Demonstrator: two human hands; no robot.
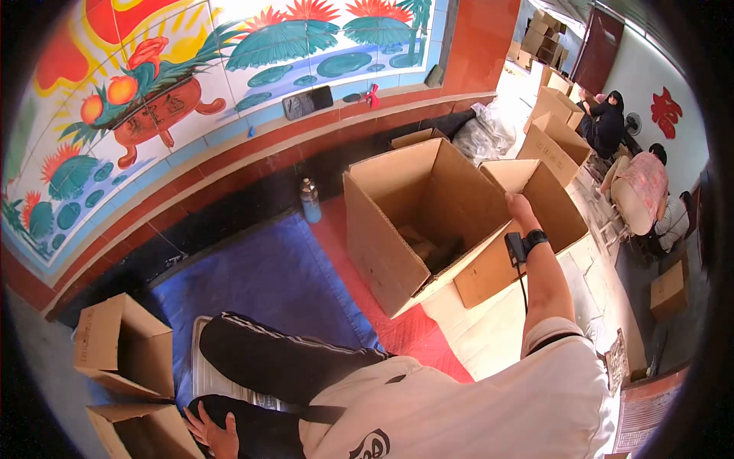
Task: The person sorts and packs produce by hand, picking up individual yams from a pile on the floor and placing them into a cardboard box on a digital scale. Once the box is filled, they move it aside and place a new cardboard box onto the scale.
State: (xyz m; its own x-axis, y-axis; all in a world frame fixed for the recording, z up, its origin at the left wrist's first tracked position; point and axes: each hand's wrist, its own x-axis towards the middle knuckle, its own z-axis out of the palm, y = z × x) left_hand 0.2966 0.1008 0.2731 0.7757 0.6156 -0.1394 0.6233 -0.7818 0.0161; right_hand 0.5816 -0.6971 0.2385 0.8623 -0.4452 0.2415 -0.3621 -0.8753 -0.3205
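Note:
My right hand (520, 208) is closed on the upper edge of a large open cardboard box (382, 245), at the corner beside a second open box (489, 268). A dark device with a cable is strapped to that wrist. Shadow hides most of what lies in the large box. My left hand (212, 430) lies on my dark-trousered leg with its fingers spread and nothing in them. Close to it stand two smaller open cardboard boxes, one (99, 336) above the other box (115, 421) in view.
A blue mat (252, 268) and a red mat (336, 229) cover the floor. A bottle (310, 200) stands by the painted tile wall; a phone-like slab (307, 102) rests on its ledge. More boxes (554, 145) and several people (604, 126) are at right.

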